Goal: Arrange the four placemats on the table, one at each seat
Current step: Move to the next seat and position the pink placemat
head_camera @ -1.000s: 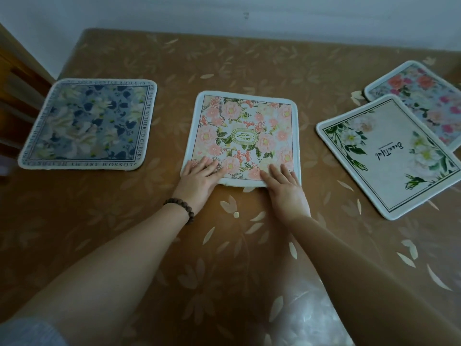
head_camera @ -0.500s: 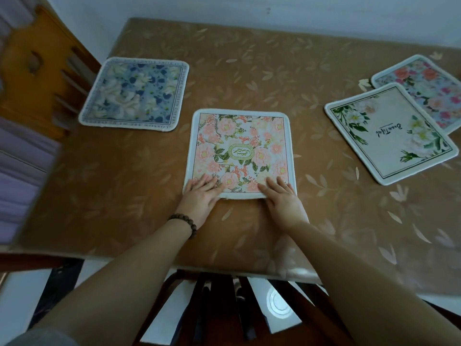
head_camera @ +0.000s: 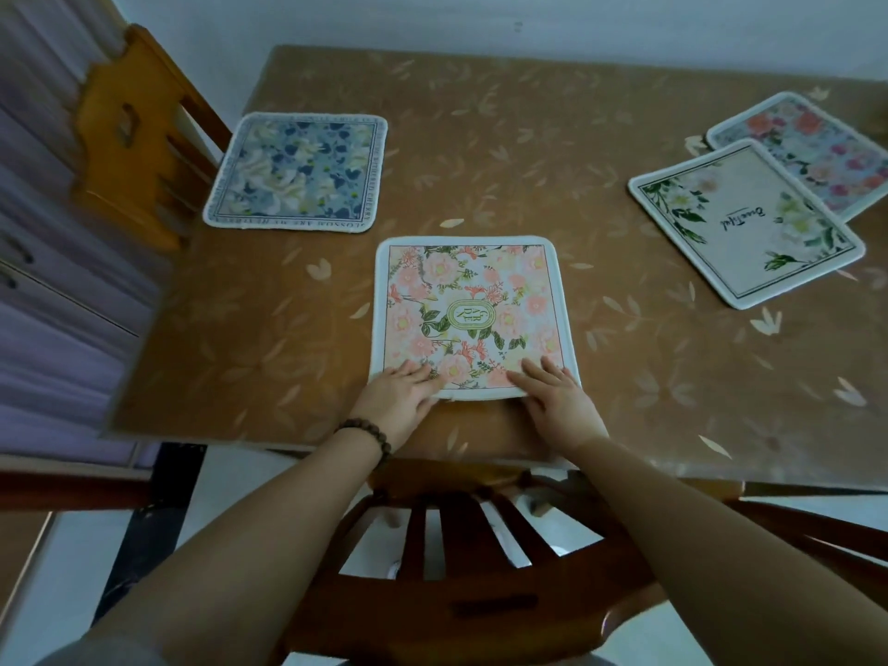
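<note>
Near the table [head_camera: 528, 151] edge, above a chair [head_camera: 480, 560], left hand [head_camera: 401, 398] and right hand [head_camera: 560, 401] lie flat with spread fingers, gripping nothing, pressing the pink mat [head_camera: 473, 314] square to its seat; two mats [head_camera: 747, 230] overlap at right.

Matt cloth pink placemat [head_camera: 473, 314] lies on glossy, smooth table cover [head_camera: 528, 151]; chair [head_camera: 461, 560] is varnished wood.

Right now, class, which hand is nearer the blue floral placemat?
Left. The left hand rests on the pink placemat's near-left corner, below the blue floral placemat; the right hand lies farther right.
</note>
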The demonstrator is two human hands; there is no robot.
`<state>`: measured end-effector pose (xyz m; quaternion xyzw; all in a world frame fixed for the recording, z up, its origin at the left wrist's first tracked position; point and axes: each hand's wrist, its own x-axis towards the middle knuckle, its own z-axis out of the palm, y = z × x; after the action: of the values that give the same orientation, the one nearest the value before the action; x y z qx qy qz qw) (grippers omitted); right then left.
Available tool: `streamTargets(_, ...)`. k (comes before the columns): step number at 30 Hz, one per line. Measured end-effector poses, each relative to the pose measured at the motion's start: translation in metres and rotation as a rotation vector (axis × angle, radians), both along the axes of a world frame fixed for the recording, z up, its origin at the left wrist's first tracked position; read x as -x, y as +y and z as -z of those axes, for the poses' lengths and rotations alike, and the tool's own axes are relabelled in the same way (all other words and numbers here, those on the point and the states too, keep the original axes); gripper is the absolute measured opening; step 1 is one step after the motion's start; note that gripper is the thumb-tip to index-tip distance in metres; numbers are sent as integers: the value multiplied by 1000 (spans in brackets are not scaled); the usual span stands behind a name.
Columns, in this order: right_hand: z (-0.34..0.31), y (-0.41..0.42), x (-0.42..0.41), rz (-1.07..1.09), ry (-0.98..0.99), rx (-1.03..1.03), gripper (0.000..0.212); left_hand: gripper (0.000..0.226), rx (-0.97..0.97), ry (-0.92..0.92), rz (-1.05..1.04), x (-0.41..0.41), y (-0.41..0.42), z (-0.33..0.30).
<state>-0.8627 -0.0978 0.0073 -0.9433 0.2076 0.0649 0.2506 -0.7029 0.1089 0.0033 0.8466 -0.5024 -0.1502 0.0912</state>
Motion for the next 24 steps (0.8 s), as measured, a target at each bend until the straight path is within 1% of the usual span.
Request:
streamTargets(1, 0, 4, 2, 7, 14, 8, 45, 42, -21, -10, 12, 1, 2, 0)
streamTargets(3, -1, 14, 4, 26, 85, 47, 64, 52, -58, 21, 22, -2, 6, 1)
streamTargets(5, -2, 26, 5, 112, 143, 84, 90, 74, -67, 71, 28, -9, 9, -1)
streamTargets(6, -2, 33, 5, 174, 156, 90, 99, 84, -57, 78, 19, -14, 10, -2)
streamTargets(7, -3, 40, 4, 234, 163, 91, 106, 91, -45, 79, -3, -21, 10, -4)
streamTargets(9, -3, 54, 0, 342, 169, 89, 115, 97, -41, 78, -48, -39, 8, -7)
streamTargets(12, -2, 70, -8, 501, 175, 52, 123, 98, -87, 74, -86, -74, -4, -9)
streamTargets(14, 0, 77, -14, 552, 172, 19, 125, 100, -104, 62, -105, -96, -16, -7)
streamTargets(17, 5, 84, -22, 571, 168, 6, 125, 103, -113, 53, -115, -124, -39, 1)
streamTargets(24, 20, 83, -27, 568, 161, 67, 123, 107, -119, 32, -115, -168, -91, 19)
